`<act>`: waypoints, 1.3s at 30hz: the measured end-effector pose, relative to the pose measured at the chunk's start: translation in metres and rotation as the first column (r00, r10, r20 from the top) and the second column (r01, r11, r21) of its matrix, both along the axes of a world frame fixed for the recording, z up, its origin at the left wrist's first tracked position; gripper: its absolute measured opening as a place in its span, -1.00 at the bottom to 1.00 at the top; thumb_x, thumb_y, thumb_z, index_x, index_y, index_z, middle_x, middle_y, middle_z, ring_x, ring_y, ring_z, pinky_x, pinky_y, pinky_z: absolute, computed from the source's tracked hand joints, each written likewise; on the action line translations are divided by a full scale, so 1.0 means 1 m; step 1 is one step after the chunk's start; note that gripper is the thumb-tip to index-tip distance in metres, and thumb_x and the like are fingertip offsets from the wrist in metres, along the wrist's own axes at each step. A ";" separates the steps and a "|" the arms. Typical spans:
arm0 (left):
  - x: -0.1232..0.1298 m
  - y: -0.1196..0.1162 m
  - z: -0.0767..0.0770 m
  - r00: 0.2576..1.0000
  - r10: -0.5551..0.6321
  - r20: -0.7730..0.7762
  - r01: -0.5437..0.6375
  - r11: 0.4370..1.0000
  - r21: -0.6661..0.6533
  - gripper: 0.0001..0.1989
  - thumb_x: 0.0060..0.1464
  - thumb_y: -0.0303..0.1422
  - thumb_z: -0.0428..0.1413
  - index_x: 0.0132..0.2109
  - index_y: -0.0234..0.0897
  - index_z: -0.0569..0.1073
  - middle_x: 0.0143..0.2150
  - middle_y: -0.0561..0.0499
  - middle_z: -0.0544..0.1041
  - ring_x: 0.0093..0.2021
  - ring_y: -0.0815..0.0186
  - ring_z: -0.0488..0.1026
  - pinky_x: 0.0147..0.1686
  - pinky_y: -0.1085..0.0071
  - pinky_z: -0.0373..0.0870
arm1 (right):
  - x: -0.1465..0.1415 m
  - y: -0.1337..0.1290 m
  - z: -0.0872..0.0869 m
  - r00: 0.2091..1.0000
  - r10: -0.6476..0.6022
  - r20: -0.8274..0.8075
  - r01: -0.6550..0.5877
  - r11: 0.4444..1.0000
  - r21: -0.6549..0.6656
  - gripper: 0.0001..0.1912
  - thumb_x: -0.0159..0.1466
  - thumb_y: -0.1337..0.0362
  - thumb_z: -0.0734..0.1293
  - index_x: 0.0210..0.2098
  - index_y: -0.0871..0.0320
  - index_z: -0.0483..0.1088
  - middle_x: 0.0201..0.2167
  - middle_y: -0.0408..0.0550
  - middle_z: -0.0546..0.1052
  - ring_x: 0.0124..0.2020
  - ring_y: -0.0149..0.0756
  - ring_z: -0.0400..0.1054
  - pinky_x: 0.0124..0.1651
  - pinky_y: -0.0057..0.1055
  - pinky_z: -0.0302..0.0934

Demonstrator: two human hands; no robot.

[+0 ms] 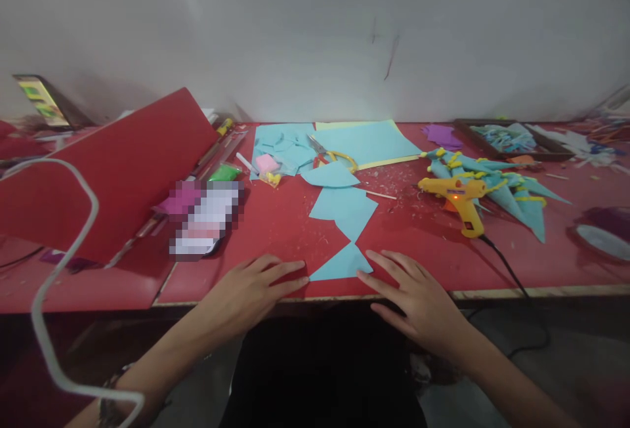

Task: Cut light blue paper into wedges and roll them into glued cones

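A light blue paper piece [339, 265], roughly triangular, lies flat near the front edge of the red table. My left hand [260, 281] rests beside its left corner, fingers stretched out and holding nothing. On the other side, my right hand [406, 287] lies with spread fingers, its fingertips at the paper's right corner. Just beyond are more cut blue pieces [344, 208], and a rounded blue piece [331, 176] partly covers scissors with yellow and red handles [339, 157].
A yellow glue gun [457, 195] with a lit orange light lies at right, before blue paper cones [522, 201]. Blue sheets [374, 142] lie at the back. At left are a phone [207, 218], a red board [123, 172] and a white cable [42, 323].
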State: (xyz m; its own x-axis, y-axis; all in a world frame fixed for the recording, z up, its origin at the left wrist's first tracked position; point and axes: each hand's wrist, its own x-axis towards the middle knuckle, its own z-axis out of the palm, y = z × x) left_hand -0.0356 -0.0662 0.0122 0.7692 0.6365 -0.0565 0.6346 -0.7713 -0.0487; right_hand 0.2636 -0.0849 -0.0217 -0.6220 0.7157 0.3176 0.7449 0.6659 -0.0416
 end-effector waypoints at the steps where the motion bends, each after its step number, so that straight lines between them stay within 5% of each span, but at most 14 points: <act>1: 0.000 0.000 0.000 1.000 0.001 -0.002 -0.001 1.000 -0.002 -0.53 0.06 -0.54 -0.04 0.09 -0.02 0.29 0.13 0.11 0.34 -0.09 0.28 0.30 -0.14 0.36 0.23 | 0.001 0.000 0.000 1.000 -0.001 -0.001 0.001 1.000 -0.002 -0.56 0.23 0.16 0.20 0.12 -0.01 0.21 0.12 0.01 0.28 0.10 -0.12 0.14 0.02 -0.11 0.18; 8: 0.004 -0.002 0.006 1.000 0.021 0.013 -0.021 1.000 0.005 -0.55 0.06 -0.53 -0.01 0.07 -0.02 0.31 0.11 0.10 0.36 -0.10 0.29 0.33 -0.16 0.38 0.23 | 0.001 -0.002 0.004 1.000 -0.001 -0.026 0.001 1.000 -0.028 -0.59 0.24 0.17 0.19 0.07 0.07 0.27 0.04 0.04 0.37 0.02 -0.17 0.24 0.00 -0.14 0.21; 12: 0.009 -0.005 0.007 1.000 0.005 -0.012 -0.005 0.999 0.032 -0.56 0.06 -0.54 -0.01 0.07 -0.06 0.31 0.10 0.06 0.37 -0.10 0.32 0.36 -0.15 0.40 0.23 | -0.008 0.003 0.010 0.982 -0.026 -0.185 0.009 0.996 -0.089 -0.72 0.25 0.25 0.16 -0.09 0.07 0.38 -0.10 0.00 0.46 -0.08 -0.25 0.32 0.07 -0.13 0.14; 19: 0.016 -0.011 0.008 0.999 -0.012 -0.040 0.014 0.998 0.066 -0.59 0.05 -0.53 -0.05 0.06 -0.20 0.33 0.06 0.01 0.41 -0.13 0.31 0.39 -0.15 0.38 0.27 | -0.040 0.020 0.012 0.943 -0.151 -0.295 0.077 0.966 -0.247 -0.48 0.18 0.26 0.24 0.13 0.12 0.11 -0.03 0.07 0.39 -0.05 -0.17 0.27 -0.07 -0.17 0.20; 25: 0.008 -0.014 0.002 0.998 -0.028 0.064 0.021 0.995 0.096 -0.60 0.06 -0.50 -0.09 0.05 -0.25 0.34 0.08 0.00 0.40 -0.09 0.27 0.40 -0.11 0.32 0.31 | -0.043 0.024 0.014 0.918 -0.237 -0.316 0.099 0.913 -0.397 -0.50 0.18 0.35 0.23 0.12 0.11 0.10 -0.24 -0.06 0.41 -0.20 -0.28 0.30 -0.11 -0.25 0.17; 32: 0.005 -0.021 0.001 0.982 0.045 0.183 -0.061 0.995 0.082 -0.60 0.02 -0.49 -0.06 0.03 -0.23 0.36 0.00 -0.01 0.47 -0.09 0.28 0.42 -0.09 0.32 0.34 | -0.042 0.025 0.015 0.957 -0.144 -0.250 0.050 0.936 -0.348 -0.66 0.22 0.32 0.20 0.00 0.10 0.29 -0.08 0.00 0.36 -0.10 -0.25 0.25 -0.08 -0.28 0.17; 39: 0.003 -0.021 0.011 0.972 0.090 0.218 -0.096 0.995 0.018 -0.73 0.07 -0.44 -0.04 -0.09 -0.18 0.44 -0.07 0.04 0.51 -0.13 0.29 0.44 -0.12 0.33 0.34 | -0.047 0.017 0.016 0.981 -0.145 -0.127 0.114 0.968 -0.222 -0.60 0.19 0.19 0.24 0.02 0.09 0.29 -0.06 0.03 0.38 -0.13 -0.17 0.25 -0.14 -0.22 0.18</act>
